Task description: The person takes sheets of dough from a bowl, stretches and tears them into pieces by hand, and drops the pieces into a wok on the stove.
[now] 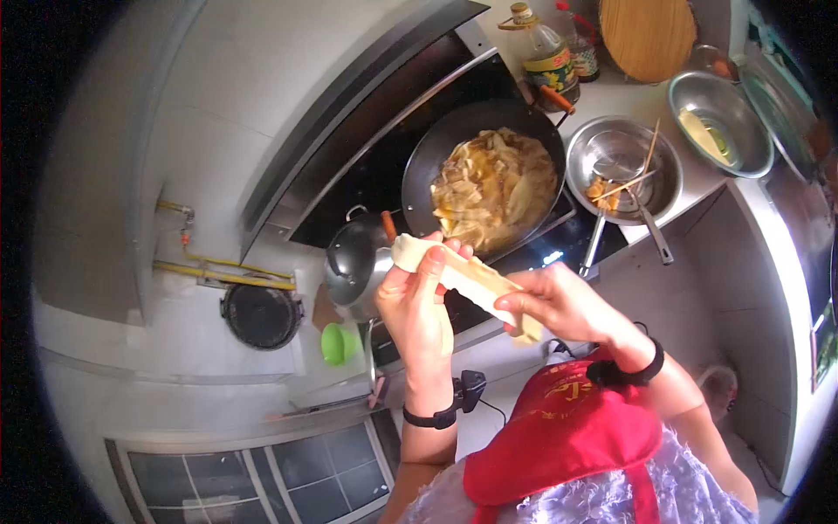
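Observation:
A long, pale yellow piece of food [476,282] with a flat side stretches between my two hands; its exact kind is unclear. My left hand [417,306] grips its upper left end between thumb and fingers. At the lower right end, my right hand [563,301] pinches it, thumb on top. Both hands are over the near edge of a dark wok [419,179] on the stove. Inside the wok lie pale and brown cooked pieces [489,179] in brownish liquid.
Right of the wok sits a steel bowl [580,144] with chopsticks and utensils. A second metal bowl [759,166] contains a pale piece. Oil bottle [550,61] and round wooden board [648,39] stand behind. Left are a lidded pot [349,262] and green cup [336,344].

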The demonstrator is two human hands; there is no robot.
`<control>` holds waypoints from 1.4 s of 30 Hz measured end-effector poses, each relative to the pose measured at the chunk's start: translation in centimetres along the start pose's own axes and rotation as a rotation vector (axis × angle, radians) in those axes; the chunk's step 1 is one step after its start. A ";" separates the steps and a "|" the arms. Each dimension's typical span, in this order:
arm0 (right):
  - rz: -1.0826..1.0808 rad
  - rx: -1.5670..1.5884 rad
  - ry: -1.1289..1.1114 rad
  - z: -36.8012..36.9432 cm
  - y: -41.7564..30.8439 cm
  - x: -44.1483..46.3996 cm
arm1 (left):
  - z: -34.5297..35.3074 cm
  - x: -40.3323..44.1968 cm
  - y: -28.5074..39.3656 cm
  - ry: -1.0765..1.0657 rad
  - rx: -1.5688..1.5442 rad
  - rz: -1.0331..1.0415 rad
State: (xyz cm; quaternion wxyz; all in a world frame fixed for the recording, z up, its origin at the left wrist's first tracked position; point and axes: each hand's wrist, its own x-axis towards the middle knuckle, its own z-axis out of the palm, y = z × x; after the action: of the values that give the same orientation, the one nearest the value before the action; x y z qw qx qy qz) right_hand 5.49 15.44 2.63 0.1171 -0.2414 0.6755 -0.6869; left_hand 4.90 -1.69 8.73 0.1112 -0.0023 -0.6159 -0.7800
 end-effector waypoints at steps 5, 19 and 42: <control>0.058 0.042 -0.047 -1.4 -1.0 -0.7 | -0.1 0.8 1.2 0.097 0.042 0.009; 0.132 0.360 -0.112 -0.6 -0.7 -0.6 | -3.9 3.8 3.9 -0.041 0.170 -0.016; 0.079 0.383 0.099 5.4 -0.3 3.9 | -8.1 -0.8 -2.9 -0.294 0.115 -0.400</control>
State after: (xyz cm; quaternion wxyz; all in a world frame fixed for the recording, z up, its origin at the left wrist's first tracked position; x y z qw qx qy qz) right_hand 4.89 8.89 3.46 0.1544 -0.1540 0.5465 -0.8085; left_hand 6.23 -8.68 3.92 -0.1363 0.0127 -0.6570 -0.7414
